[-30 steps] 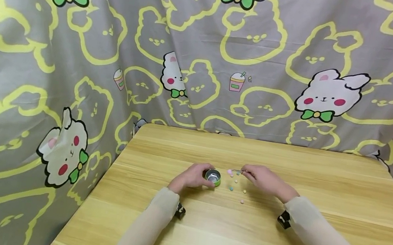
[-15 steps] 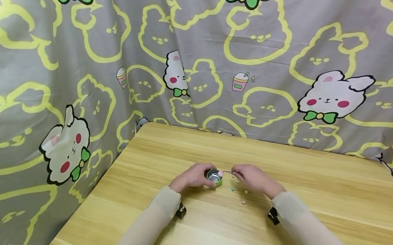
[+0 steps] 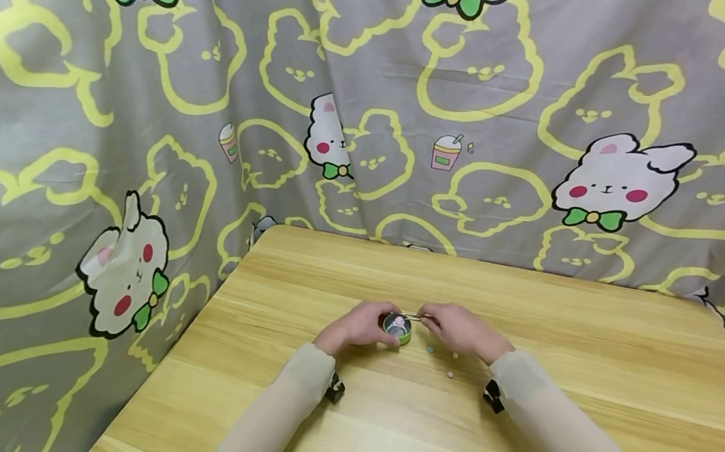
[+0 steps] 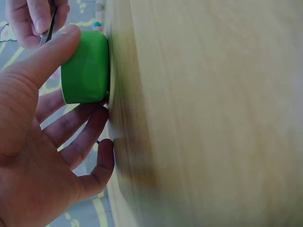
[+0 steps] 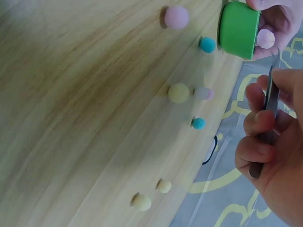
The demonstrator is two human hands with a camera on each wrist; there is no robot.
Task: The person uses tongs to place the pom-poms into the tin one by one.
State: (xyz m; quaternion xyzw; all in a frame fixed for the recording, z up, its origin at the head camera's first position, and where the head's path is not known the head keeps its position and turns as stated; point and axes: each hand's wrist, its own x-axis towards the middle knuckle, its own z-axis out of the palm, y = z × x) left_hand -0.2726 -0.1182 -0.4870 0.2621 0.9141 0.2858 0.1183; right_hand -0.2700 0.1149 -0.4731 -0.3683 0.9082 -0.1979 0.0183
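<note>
My left hand [image 3: 359,325] holds a small green tin [image 4: 86,68] on the table, thumb on one side and fingers round the other. The tin's shiny inside faces up in the head view. My right hand [image 3: 459,327] grips metal tweezers [image 5: 271,101] between thumb and fingers, their tips pointing at the tin. A pale pink ball [image 5: 265,39] is at those tips, right at the tin's mouth. The left hand's far fingers are partly hidden behind the tin in the right wrist view.
Several small balls lie loose on the wooden table [image 3: 431,434] right of the tin: a pink ball [image 5: 176,17], a teal ball [image 5: 207,45], a yellow ball [image 5: 178,92] and others. A patterned grey curtain [image 3: 352,202] hangs behind the table's back edge.
My right hand has moved left with the tweezers, carrying the pink ball from among the loose balls to the tin's mouth. The left hand keeps its hold on the tin.
</note>
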